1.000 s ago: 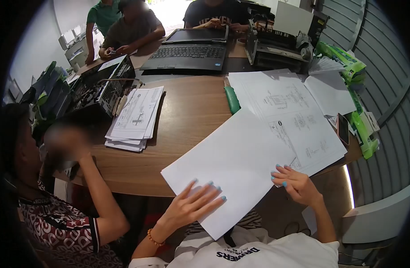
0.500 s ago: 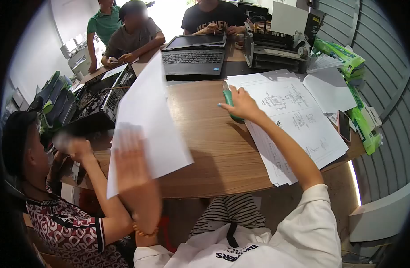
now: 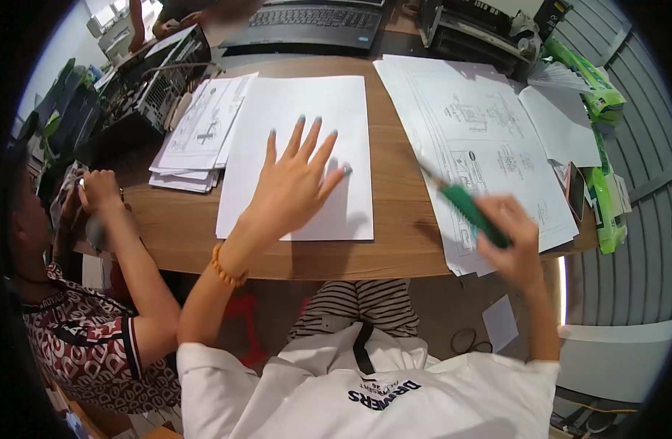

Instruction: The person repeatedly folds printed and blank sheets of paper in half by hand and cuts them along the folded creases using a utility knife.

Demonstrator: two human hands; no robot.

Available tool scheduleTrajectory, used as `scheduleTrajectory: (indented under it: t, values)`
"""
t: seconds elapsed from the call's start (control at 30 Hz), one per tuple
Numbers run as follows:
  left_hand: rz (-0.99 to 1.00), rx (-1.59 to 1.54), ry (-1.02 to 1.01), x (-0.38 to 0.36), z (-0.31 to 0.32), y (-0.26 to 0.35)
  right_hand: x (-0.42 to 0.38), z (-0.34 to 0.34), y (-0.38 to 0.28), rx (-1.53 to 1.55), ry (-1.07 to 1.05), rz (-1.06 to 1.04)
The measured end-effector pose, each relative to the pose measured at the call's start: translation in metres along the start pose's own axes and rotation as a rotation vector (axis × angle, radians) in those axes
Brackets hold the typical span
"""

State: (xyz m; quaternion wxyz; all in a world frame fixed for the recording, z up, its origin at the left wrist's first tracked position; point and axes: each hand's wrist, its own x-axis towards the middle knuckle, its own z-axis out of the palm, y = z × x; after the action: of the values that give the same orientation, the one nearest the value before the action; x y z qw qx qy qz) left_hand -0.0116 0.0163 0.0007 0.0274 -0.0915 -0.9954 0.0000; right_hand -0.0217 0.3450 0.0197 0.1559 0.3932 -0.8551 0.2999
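Blank paper [image 3: 343, 106] lies flat on the table [image 3: 394, 201], beneath the person's left hand [image 3: 293, 179]. That hand is open, palm down with the fingers spread, and its wrist crosses the near edge of the sheet. The right hand [image 3: 515, 238] is closed around a green tool [image 3: 467, 212], raised over the near part of the printed sheets [image 3: 482, 124]. The tool's thin end points away from the person and toward the left; it is blurred, so whether it is sharp cannot be told.

Left of the left hand, a paper stack [image 3: 204, 132] meets the blank sheet's side; which overlaps which is unclear. Beyond the hands sits a laptop [image 3: 307, 18], and a phone [image 3: 575, 192] rests to the right of the right hand.

If the tool's tip is hard or sharp, a low swing could scratch or snag the printed sheets, because they lie right under it. Carried across toward the blank sheet, it could catch the spread fingers, the thumb being nearest. Light or uneven pressure from the left palm could let the sheet skew or crease, and a sideways push could knock the stack out of line.
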Motion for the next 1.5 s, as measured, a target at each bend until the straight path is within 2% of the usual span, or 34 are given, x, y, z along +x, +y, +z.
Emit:
scheduleTrajectory:
  t: [0.07,0.1,0.2,1.17,1.23,1.33,1.5]
  values:
    - [0.073,0.107,0.155,0.016,0.034,-0.008,-0.032,-0.001,-0.029,0.022,-0.112,0.063]
    - [0.044,0.004,0.071,0.018,0.039,-0.006,-0.041,0.001,-0.039,0.047,-0.119,0.038]
    - [0.003,-0.090,0.079,0.018,0.040,-0.001,-0.057,0.015,-0.058,0.058,-0.093,-0.014]
    - [0.008,-0.087,0.120,0.017,0.050,-0.003,-0.060,0.030,-0.059,-0.006,-0.075,-0.004]
    - [0.062,-0.081,0.235,0.016,0.056,-0.005,-0.059,0.032,-0.060,-0.008,-0.087,0.004]
    - [0.101,-0.055,0.260,0.012,0.058,-0.003,-0.056,0.037,-0.068,-0.030,-0.093,0.036]
    - [0.065,-0.071,0.142,0.009,0.048,0.001,-0.060,0.034,-0.077,-0.091,-0.116,0.080]
